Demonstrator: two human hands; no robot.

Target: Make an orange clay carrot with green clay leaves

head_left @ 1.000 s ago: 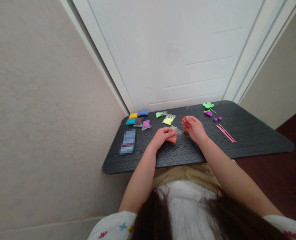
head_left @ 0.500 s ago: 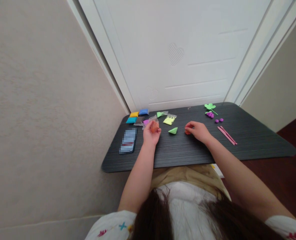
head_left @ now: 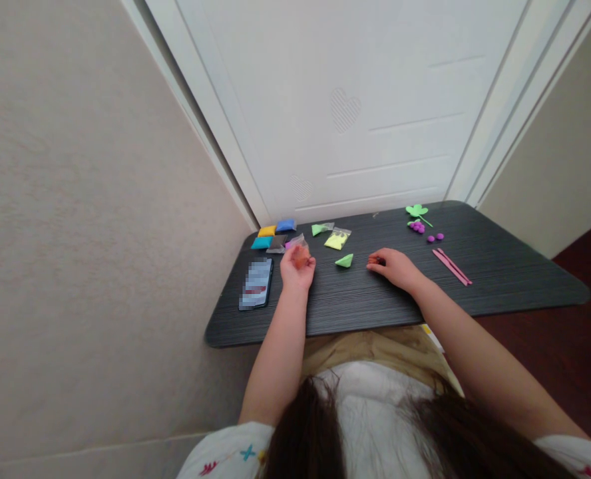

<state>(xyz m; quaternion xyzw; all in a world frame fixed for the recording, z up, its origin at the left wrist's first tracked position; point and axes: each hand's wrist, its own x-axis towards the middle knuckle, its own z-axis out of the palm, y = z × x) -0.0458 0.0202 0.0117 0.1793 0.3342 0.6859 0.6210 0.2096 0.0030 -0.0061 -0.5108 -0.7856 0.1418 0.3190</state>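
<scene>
A white door [head_left: 400, 86] with faint heart patterns stands behind the dark table [head_left: 335, 313], a beige wall [head_left: 90, 233] to the left, dark reddish floor [head_left: 550, 339] at right, light soft and even

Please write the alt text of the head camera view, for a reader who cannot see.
Over a dark, wood-grained table, a person's left hand holds a clear plastic bag of orange clay; the right hand is at orange clay. A pale green cone-shaped clay piece lies between them.
</scene>
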